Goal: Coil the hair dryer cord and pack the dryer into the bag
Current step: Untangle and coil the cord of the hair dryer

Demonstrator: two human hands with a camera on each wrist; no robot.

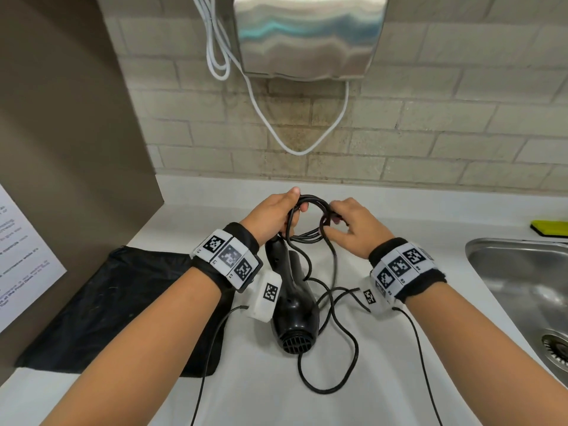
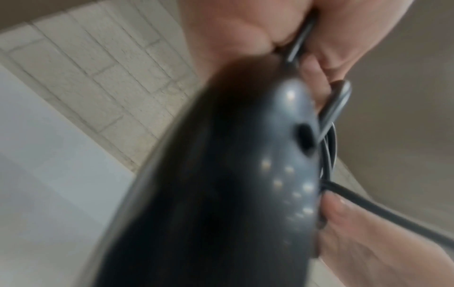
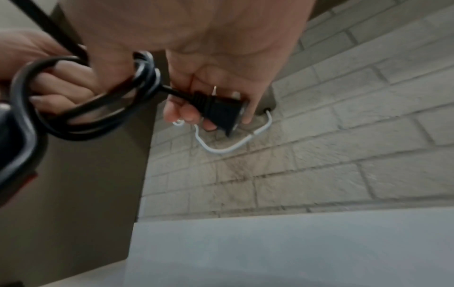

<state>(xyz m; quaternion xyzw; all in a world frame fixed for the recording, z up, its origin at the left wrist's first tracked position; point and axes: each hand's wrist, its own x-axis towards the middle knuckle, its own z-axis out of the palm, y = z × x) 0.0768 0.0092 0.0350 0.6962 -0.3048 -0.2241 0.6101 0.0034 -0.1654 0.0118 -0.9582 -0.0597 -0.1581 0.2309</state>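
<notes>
Nearest the camera, a loose loop of the black cord (image 1: 330, 376) sprawls over the white counter (image 1: 384, 379), just in front of the hair dryer (image 1: 293, 305). The dryer points its rear grille toward the viewer, and its handle runs up and away into the left hand (image 1: 272, 215); whether its body rests on the counter or hangs just above it cannot be told from the head view. To its left the black bag (image 1: 123, 309) lies flat on the counter, its right part hidden by the left forearm.

Farther back, the left hand is clenched around the handle's end together with several gathered turns of cord. In the left wrist view the dryer fills most of the picture as a blurred dark mass, so the fingers show only in part.

The right hand (image 1: 353, 226) sits just beside the left, fingers curled on the same bundle (the right wrist view shows it pinching the plug (image 3: 218, 110) at the fingertips, one prong visible).

At the right edge a steel sink (image 1: 519, 281) is cut off. Beyond the hands, on the brick wall, a metal hand dryer (image 1: 307, 35) is cropped at the top.
</notes>
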